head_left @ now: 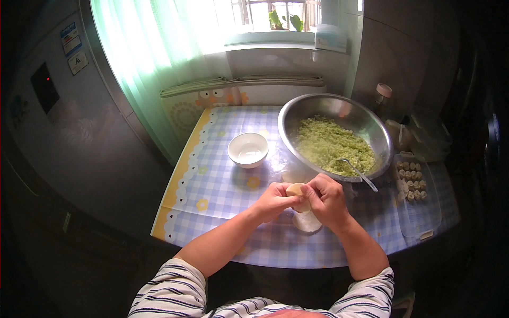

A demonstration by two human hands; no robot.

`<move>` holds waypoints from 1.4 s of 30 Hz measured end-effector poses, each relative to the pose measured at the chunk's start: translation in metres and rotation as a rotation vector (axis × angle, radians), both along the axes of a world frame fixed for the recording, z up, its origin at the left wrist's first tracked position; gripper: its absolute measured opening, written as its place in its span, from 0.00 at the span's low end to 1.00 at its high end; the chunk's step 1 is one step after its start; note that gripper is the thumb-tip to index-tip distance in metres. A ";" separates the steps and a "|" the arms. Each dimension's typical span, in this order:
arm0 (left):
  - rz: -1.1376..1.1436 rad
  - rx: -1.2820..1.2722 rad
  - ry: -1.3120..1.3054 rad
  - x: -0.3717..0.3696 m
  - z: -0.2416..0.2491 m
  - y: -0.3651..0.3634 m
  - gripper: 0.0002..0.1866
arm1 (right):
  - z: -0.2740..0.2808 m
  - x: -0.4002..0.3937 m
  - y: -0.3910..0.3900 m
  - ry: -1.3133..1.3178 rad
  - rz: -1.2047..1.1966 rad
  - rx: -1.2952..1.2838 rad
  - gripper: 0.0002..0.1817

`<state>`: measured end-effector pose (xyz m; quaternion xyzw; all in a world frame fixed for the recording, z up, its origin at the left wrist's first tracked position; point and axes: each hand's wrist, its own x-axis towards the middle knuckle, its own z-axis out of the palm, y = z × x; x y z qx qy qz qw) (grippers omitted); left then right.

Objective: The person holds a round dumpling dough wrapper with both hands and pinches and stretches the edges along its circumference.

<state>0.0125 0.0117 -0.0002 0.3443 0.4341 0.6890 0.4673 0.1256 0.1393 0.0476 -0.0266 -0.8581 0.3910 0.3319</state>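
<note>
On the counter (217,185), a basin (315,105) is flanked by a bowl (248,163) on the left and a tray (419,222) on the right; food (328,140) is contained inside, and dough (295,190) is held before it.

We see daylight pouring through the white-framed barred window (256,15), bleaching the sheer pale-green curtain (143,58) and laying glare on the blue-and-white checked worktop (220,183), while the small pale dough round (295,189) looks soft in detail and wide-angle curvature bends everything toward dark edges.
</note>
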 end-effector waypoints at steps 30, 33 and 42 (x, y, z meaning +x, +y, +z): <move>-0.029 0.023 -0.007 -0.001 -0.005 0.000 0.11 | 0.000 0.001 0.000 -0.033 0.019 -0.004 0.06; -0.026 0.011 -0.019 -0.001 -0.003 -0.001 0.11 | 0.000 0.000 0.000 -0.027 0.008 0.009 0.07; 0.015 0.026 0.006 0.000 -0.002 0.001 0.14 | 0.000 0.000 0.000 0.002 -0.001 -0.012 0.07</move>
